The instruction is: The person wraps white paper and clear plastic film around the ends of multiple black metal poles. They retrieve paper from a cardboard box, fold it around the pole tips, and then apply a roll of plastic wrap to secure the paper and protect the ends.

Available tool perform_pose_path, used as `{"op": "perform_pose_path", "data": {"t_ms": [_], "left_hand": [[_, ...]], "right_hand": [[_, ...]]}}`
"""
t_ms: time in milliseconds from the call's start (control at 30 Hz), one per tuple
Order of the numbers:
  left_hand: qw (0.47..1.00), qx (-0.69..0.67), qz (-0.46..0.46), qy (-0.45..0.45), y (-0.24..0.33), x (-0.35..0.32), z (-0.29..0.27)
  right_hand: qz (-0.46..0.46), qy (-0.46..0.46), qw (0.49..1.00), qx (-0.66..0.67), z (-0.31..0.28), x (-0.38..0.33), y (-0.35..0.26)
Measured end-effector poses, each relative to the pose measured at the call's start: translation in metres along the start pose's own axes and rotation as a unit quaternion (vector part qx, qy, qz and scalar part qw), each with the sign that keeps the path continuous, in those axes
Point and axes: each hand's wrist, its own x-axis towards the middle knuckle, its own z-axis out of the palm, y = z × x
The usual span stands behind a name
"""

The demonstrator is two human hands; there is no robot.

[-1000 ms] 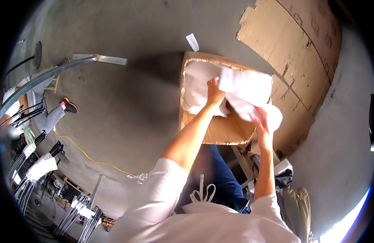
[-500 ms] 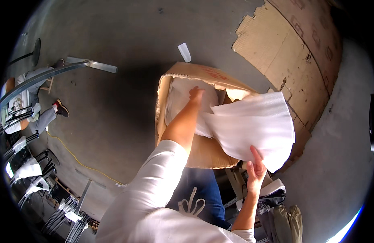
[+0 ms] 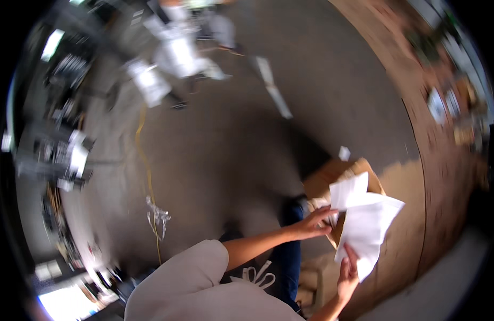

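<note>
A white folded cloth or sheet (image 3: pixel 367 222) hangs in front of me at the lower right. My right hand (image 3: pixel 347 274) grips its lower edge. My left hand (image 3: pixel 314 223) reaches to its left side with fingers closing on the upper corner. Behind the white piece sits an open brown cardboard box (image 3: pixel 332 179) on the grey floor. My blue trouser leg (image 3: pixel 287 251) shows below my left forearm.
The view is blurred by motion. A yellow cable (image 3: pixel 146 171) runs across the concrete floor at left. Racks with white items (image 3: pixel 67 155) line the left edge. A small white scrap (image 3: pixel 344 153) lies beyond the box. Flattened cardboard (image 3: pixel 450 160) covers the floor at right.
My head has swung, so the box moved from the upper middle to the lower right. The white piece has come out of the box, and both hands now hold it lower.
</note>
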Motion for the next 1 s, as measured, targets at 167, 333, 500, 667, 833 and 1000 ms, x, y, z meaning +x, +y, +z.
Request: {"op": "perform_pose_path", "data": {"t_ms": [167, 333, 500, 667, 833, 1000], "left_hand": [[0.986, 0.024, 0.037, 0.164, 0.099, -0.226, -0.101], [0.925, -0.170, 0.123, 0.317, 0.121, -0.420, -0.133], [0.797, -0.329, 0.255, 0.439, 0.155, -0.603, -0.156], [0.742, -0.286, 0.274, 0.540, 0.156, -0.708, -0.181], [0.687, -0.307, 0.191, 0.630, 0.145, -0.781, -0.248], [0.585, -0.436, 0.304, 0.612, 0.186, -0.868, -0.326]], "right_hand": [[-0.145, -0.314, 0.938, 0.033, 0.086, -0.083, -0.122], [-0.128, -0.571, 0.811, -0.006, 0.235, -0.149, -0.238], [-0.231, -0.649, 0.722, -0.067, 0.392, -0.212, -0.316], [-0.293, -0.694, 0.655, -0.056, 0.520, -0.270, -0.372], [-0.300, -0.764, 0.562, -0.106, 0.648, -0.314, -0.403], [-0.353, -0.758, 0.544, -0.065, 0.787, -0.347, -0.409]]}}
